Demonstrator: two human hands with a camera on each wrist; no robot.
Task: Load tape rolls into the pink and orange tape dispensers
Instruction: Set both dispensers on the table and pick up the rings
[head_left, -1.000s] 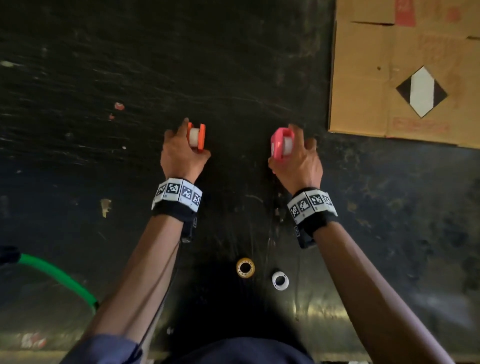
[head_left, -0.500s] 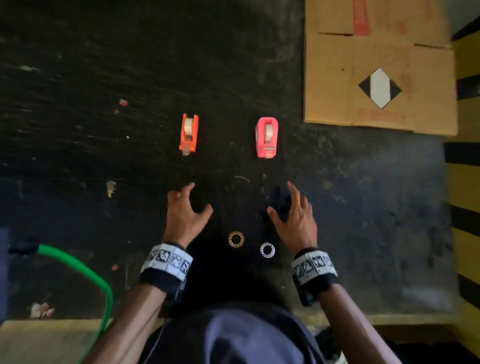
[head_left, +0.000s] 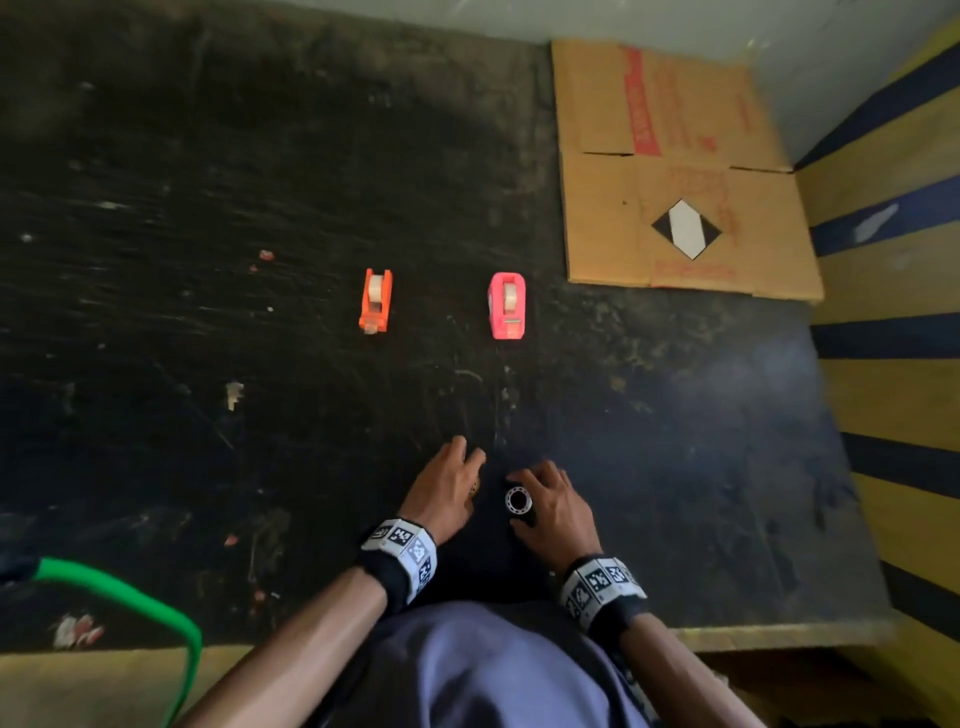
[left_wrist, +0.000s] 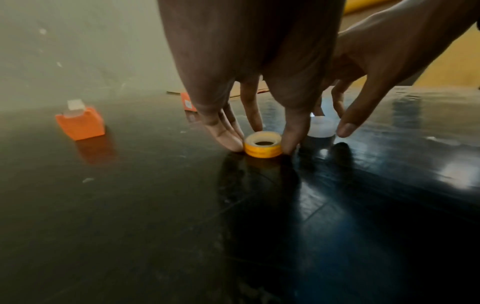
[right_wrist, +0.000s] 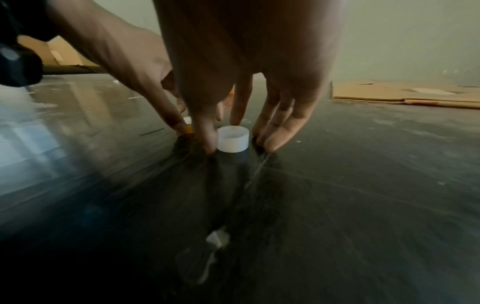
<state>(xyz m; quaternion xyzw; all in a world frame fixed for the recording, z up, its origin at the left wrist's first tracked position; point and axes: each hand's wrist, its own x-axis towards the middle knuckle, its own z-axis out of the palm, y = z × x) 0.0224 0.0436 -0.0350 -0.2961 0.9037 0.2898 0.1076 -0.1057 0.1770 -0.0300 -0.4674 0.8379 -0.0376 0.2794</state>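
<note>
Left hand: my left hand (left_wrist: 259, 86) was down on the yellow tape roll (left_wrist: 262, 145), thumb and fingertips touching opposite sides of its rim, a pinch closing on it while it lay flat on the black table (head_left: 675, 441).
Right hand: my right hand (head_left: 553, 501) bracketed the white tape roll (right_wrist: 233, 138); the thumb touched one side, the fingers on the other side stood just beside it, so I called that hand open, not gripping.
Rolls: both lay flat, core holes up, near the table's front edge and just beside each other.
Handling: I judged them light and stiff, with smooth sides likely to slip under a loose pinch (and liable to roll if dropped on edge). The outer rim, thumb against fingers, looked the place to take hold, with the core left free for the dispenser's hub.
Orange tape dispenser (head_left: 375, 300): stood well beyond my hands, a pale roll apparently already in it.
Pink tape dispenser (head_left: 507, 305): stood beside the orange one, to its right, also showing a pale roll.
Flattened cardboard (head_left: 685, 171): lay at the far right corner.
</note>
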